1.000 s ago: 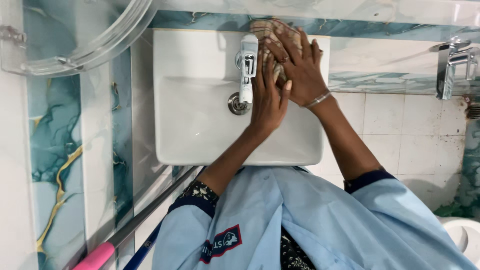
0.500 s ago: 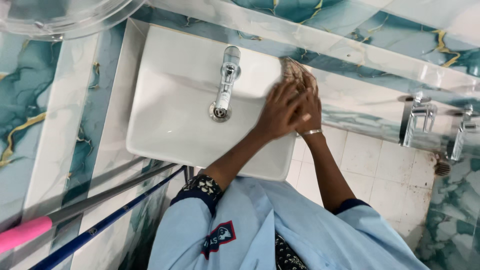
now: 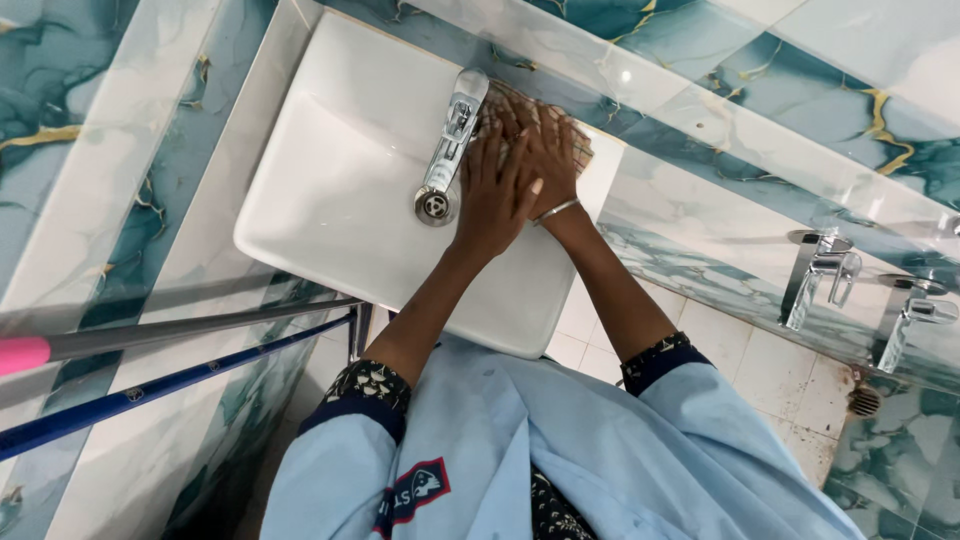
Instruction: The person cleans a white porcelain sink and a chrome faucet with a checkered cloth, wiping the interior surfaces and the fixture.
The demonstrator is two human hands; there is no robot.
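Observation:
A checked brown cloth lies on the back rim of a white wash basin, just right of its chrome tap. My right hand, with a metal bangle at the wrist, presses flat on the cloth. My left hand lies beside and partly over it, its fingers reaching the cloth next to the tap. Most of the cloth is hidden under both hands. The basin's drain shows below the tap.
Two chrome wall taps stick out at the right above a tiled floor with a round drain. A pink-handled grey pole and a blue pole lean at the left under the basin. Marbled teal wall tiles surround it.
Both hands slid the cloth along the back rim, out toward the right corner and back beside the tap. The view has tilted and shifted.

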